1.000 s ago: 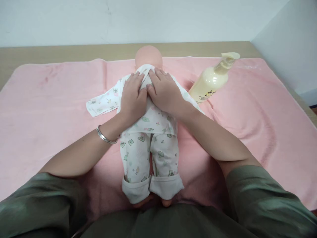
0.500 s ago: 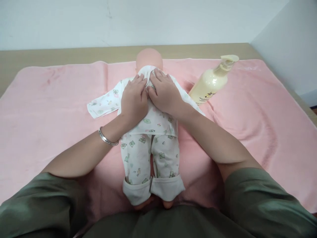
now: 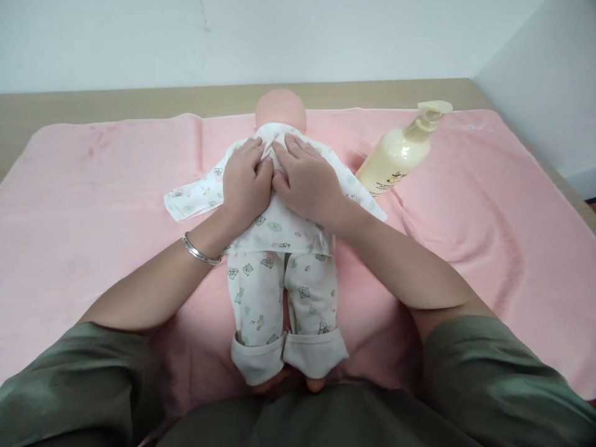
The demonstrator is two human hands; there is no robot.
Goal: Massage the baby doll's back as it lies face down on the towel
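A baby doll (image 3: 280, 109) lies with the back of its head showing and its feet toward me. It wears a white printed top (image 3: 284, 234) and matching trousers (image 3: 310, 292) with turned-up cuffs. My left hand (image 3: 246, 183) rests flat on the left side of the doll's upper back, fingers stretched out. On the right side of the upper back lies my right hand (image 3: 310, 180), also flat with its fingers a little spread. The thumbs come close together over the middle of the back, and the cloth creases between the hands. Neither hand grips anything.
Under the doll spreads a pink blanket (image 3: 116, 180) on a wooden table (image 3: 139, 101). A pale yellow pump bottle (image 3: 395, 152) is at the doll's right, partly behind its sleeve. A white wall (image 3: 298, 43) rises behind the table.
Both hands have shifted slightly on the doll's back, the left one a little to the left. The top's cloth near the collar lies flatter between them.
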